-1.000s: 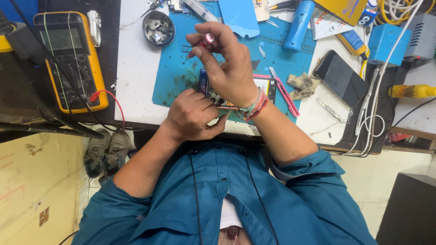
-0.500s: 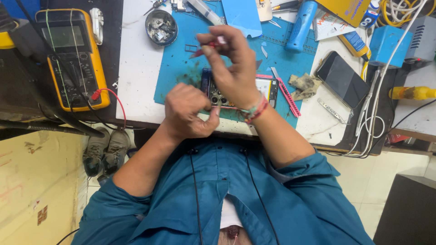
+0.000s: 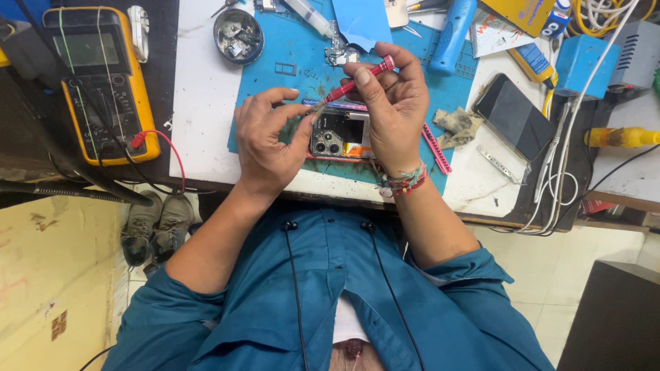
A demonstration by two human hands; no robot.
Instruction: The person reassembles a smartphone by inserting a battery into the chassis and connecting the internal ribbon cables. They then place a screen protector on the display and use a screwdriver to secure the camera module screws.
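An opened phone [image 3: 337, 134] with its camera cluster showing lies on the blue work mat [image 3: 275, 96] at the bench's near edge. My left hand [image 3: 268, 141] grips the phone's left side, thumb and forefinger pinching its top corner. My right hand [image 3: 392, 110] holds a thin red screwdriver [image 3: 354, 82], its tip angled down-left toward the phone's top left corner, close to my left fingertips. That hand's palm covers the right part of the phone. A beaded bracelet sits on my right wrist.
A yellow multimeter [image 3: 103, 79] with a red lead sits at left. A round metal dish of small parts [image 3: 238, 34] is at the mat's top left. A dark phone [image 3: 514, 117], blue tool handle [image 3: 457, 31], crumpled rag [image 3: 459, 126] and white cables [image 3: 557, 185] lie at right. Shoes [image 3: 155, 223] rest below.
Both hands have lowered the phone from a raised, tilted hold onto the mat. The screwdriver has come down with its tip at the phone's top left corner.
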